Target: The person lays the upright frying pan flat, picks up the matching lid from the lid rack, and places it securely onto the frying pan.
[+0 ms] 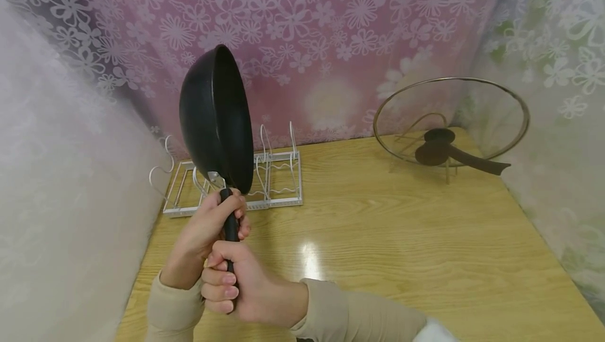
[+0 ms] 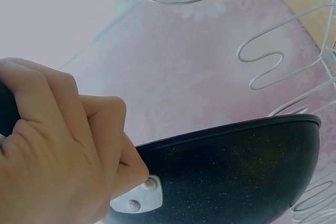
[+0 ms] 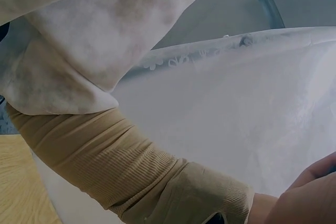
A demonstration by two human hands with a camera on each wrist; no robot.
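A black wok (image 1: 203, 105) is held up over the table, tilted on its side with its opening facing right. My left hand (image 1: 208, 229) grips its black handle (image 1: 231, 226) close to the bowl. Lower down, near the handle's end, my right hand (image 1: 248, 284) has its fingers curled round the same handle. In the left wrist view, the left hand (image 2: 63, 145) is beside the riveted metal bracket (image 2: 139, 198) of the wok. The right wrist view shows mostly a sleeve (image 3: 142, 166) and part of a hand at the lower right edge.
A white wire rack (image 1: 279, 203) with wavy dividers stands behind the wok, partly hidden by it. A glass lid (image 1: 491, 142) with a dark knob leans on a gold wire stand at the back right. Floral cloth walls (image 1: 302, 69) enclose the wooden table (image 1: 378, 237).
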